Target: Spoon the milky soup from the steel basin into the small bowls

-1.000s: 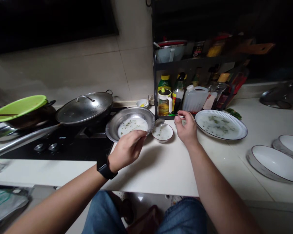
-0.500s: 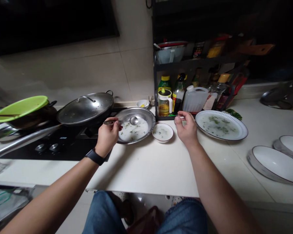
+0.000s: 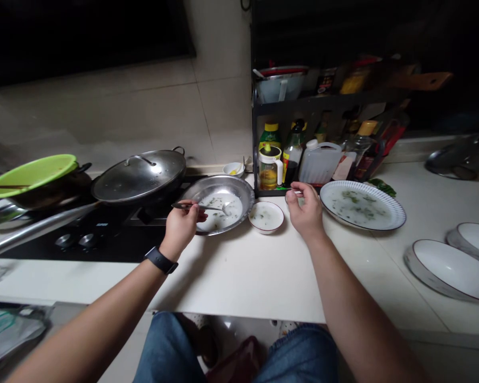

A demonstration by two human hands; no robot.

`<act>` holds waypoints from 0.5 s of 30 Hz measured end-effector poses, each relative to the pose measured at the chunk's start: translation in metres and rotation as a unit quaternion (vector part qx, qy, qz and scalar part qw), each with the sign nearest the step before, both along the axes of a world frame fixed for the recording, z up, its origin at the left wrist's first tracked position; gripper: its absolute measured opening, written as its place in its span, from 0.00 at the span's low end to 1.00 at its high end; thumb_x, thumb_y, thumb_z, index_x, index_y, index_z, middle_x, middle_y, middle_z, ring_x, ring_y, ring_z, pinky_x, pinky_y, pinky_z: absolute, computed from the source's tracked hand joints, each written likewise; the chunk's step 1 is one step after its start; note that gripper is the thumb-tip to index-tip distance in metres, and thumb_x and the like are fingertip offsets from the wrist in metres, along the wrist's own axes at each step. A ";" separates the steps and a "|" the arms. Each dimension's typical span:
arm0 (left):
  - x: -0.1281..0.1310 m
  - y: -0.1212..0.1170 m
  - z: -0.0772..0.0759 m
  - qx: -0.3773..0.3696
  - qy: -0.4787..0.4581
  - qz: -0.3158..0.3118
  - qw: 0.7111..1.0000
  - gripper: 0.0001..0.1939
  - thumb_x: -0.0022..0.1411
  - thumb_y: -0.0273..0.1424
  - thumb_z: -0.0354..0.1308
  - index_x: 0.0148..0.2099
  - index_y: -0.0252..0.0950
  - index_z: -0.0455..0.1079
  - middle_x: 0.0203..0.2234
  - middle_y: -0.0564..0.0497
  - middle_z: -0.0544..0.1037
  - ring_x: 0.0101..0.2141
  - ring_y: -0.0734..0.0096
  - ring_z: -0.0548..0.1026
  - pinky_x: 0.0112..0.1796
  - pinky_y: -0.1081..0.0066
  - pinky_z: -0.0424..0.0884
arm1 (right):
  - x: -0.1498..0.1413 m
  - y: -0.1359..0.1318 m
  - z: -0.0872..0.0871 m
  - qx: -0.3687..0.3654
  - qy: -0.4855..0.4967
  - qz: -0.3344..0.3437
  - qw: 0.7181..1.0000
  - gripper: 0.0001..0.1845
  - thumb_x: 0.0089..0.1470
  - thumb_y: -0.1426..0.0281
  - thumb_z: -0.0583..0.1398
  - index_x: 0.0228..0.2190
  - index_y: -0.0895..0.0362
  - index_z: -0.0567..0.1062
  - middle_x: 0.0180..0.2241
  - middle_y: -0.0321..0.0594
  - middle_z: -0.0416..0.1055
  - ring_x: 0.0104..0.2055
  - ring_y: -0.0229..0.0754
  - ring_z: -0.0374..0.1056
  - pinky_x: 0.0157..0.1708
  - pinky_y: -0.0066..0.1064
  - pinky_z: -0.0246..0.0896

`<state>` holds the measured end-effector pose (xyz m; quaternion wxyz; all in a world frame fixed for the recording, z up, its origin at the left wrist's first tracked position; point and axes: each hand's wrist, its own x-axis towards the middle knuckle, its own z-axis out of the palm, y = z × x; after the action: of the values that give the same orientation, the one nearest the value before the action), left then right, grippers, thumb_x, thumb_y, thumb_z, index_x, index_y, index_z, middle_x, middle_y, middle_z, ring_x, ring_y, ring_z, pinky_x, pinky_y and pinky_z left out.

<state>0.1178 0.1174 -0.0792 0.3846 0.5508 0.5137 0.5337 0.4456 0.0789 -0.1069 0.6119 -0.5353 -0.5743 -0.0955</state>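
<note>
Head view: spoon [image 3: 201,207] points right over steel dish [image 3: 243,194]

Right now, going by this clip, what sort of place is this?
It looks like a home kitchen: a lidded wok sits on a black hob set into the pale worktop, beside a black metal rack of bottled oils and sauces.

bowl [image 3: 265,230] between dish [image 3: 219,183] and plate [image 3: 399,213]
</note>
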 end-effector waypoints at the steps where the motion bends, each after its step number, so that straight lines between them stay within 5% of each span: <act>1: 0.001 0.000 0.000 -0.017 -0.036 -0.003 0.999 0.13 0.63 0.37 0.63 0.43 0.34 0.68 0.27 0.49 0.79 0.27 0.62 0.83 0.33 0.63 0.81 | 0.000 0.000 0.000 0.001 0.000 0.000 1.000 0.16 0.65 0.56 0.59 0.45 0.55 0.75 0.46 0.51 0.78 0.47 0.51 0.75 0.43 0.45 0.74; 5: 0.005 -0.002 0.006 -0.063 -0.115 -0.007 0.991 0.14 0.60 0.34 0.66 0.41 0.33 0.67 0.25 0.49 0.79 0.26 0.63 0.83 0.35 0.61 0.83 | 0.001 0.001 -0.001 -0.002 0.002 0.001 1.000 0.17 0.65 0.55 0.58 0.46 0.54 0.75 0.46 0.50 0.78 0.46 0.51 0.75 0.44 0.45 0.74; 15: 0.009 -0.011 0.045 -0.035 -0.095 -0.011 0.995 0.11 0.61 0.34 0.64 0.40 0.34 0.68 0.25 0.47 0.80 0.28 0.61 0.83 0.36 0.60 0.82 | 0.000 0.000 0.000 -0.002 0.001 0.002 1.000 0.17 0.65 0.55 0.58 0.46 0.54 0.75 0.46 0.50 0.78 0.47 0.52 0.75 0.43 0.45 0.74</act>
<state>0.1270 0.1067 -0.0338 0.4563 0.4895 0.4870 0.5612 0.4457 0.0791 -0.1068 0.6115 -0.5357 -0.5748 -0.0929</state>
